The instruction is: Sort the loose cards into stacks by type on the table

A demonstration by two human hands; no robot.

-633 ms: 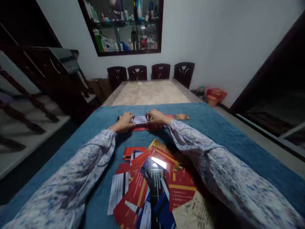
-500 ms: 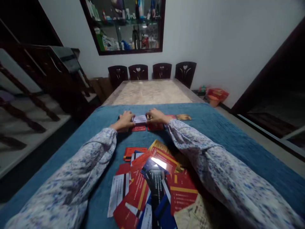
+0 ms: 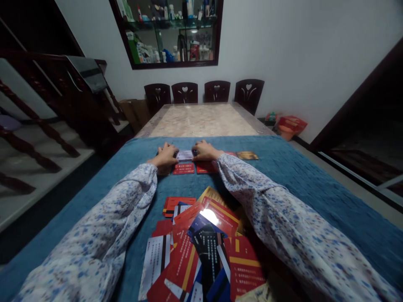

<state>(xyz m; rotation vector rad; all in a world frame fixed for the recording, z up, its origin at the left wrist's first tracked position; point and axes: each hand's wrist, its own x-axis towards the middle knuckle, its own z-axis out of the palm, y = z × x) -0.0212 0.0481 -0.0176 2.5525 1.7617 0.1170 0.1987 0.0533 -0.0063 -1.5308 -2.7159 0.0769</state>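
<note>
Both my arms reach forward over a blue cloth [image 3: 283, 176]. My left hand [image 3: 164, 156] and my right hand [image 3: 204, 151] pinch the two ends of a pale card [image 3: 184, 156] between them, low over the cloth. Just in front of the hands lie two red cards [image 3: 184, 168] side by side, and a brownish card [image 3: 247, 155] lies further right. A loose pile of red, blue, black and white cards [image 3: 201, 243] is spread between my forearms, close to me.
Beyond the cloth the bare marble tabletop [image 3: 201, 119] runs to a row of several dark chairs [image 3: 201, 92]. A glass cabinet [image 3: 170, 31] hangs on the wall. A wooden stair rail [image 3: 37, 126] stands left; a red bag [image 3: 291, 125] lies right.
The hands have stayed on the pale card. The view has shifted slightly, so the two red cards below the hands show more fully.
</note>
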